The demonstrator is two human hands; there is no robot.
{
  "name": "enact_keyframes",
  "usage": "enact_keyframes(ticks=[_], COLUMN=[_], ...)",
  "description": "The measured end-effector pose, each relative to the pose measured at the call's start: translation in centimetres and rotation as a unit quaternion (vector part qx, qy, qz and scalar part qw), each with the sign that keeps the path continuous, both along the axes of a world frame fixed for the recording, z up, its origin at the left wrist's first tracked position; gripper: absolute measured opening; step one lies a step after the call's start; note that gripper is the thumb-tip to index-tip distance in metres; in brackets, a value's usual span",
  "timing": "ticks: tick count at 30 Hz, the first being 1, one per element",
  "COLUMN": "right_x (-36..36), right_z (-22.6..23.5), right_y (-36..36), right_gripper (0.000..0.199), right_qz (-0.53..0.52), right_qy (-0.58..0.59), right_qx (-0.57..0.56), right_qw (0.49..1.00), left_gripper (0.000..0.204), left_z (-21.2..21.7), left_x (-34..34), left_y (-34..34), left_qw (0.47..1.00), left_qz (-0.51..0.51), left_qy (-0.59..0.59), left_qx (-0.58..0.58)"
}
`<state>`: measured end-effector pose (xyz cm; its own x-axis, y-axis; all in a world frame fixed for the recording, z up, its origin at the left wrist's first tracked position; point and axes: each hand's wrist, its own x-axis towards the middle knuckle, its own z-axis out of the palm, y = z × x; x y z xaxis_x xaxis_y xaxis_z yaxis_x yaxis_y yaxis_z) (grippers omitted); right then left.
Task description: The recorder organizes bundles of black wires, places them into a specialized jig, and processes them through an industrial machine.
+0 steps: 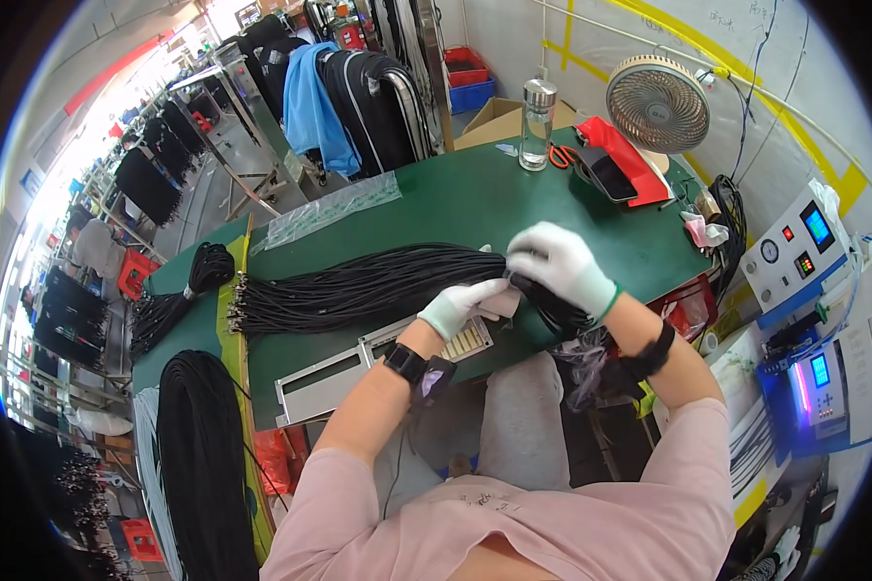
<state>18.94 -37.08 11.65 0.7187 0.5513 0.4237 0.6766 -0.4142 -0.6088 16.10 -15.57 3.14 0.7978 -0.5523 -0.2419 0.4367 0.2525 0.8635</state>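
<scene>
A long bundle of black cables [358, 286] lies across the green table, its metal-tipped ends fanned out at the left. My left hand [477, 305], in a white glove, closes on the near side of the bundle close to its right end. On the far side, my right hand [564, 266], also gloved in white, has its fingers curled onto the same spot. The fingertips of both hands nearly meet there; any small thing between them is hidden. Beyond my hands, the cables bend down over the table's front edge. Just below my left hand lies a metal frame tray [325, 381] with slots.
A smaller tied black bundle [208, 268] and long hanging black cables [199, 455] are at the left. Toward the back stand a glass bottle [538, 126], orange scissors [561, 156], a phone [612, 179] and a fan [658, 105]. A clear plastic bag [329, 208] lies flat. Machines [794, 252] stand right.
</scene>
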Motion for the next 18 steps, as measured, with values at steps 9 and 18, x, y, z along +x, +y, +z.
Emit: enact_keyframes(ticks=[9,18], right_x=[-4.9,1.4], right_z=[-2.0,-1.8], right_y=[1.4,0.5], right_gripper=[0.045,0.026], right_qz=[-0.063,-0.177], right_qy=[-0.221,-0.144], right_qx=[-0.125,0.013], right_qw=[0.965,0.973], left_gripper=[0.07,0.063], left_z=[-1.7,-1.1], left_x=[1.1,-0.5], left_y=[-0.3,-3.0], left_qw=[0.982,0.971], left_qz=[-0.057,0.15], left_qy=[0.027,0.084], left_qx=[-0.177,-0.168])
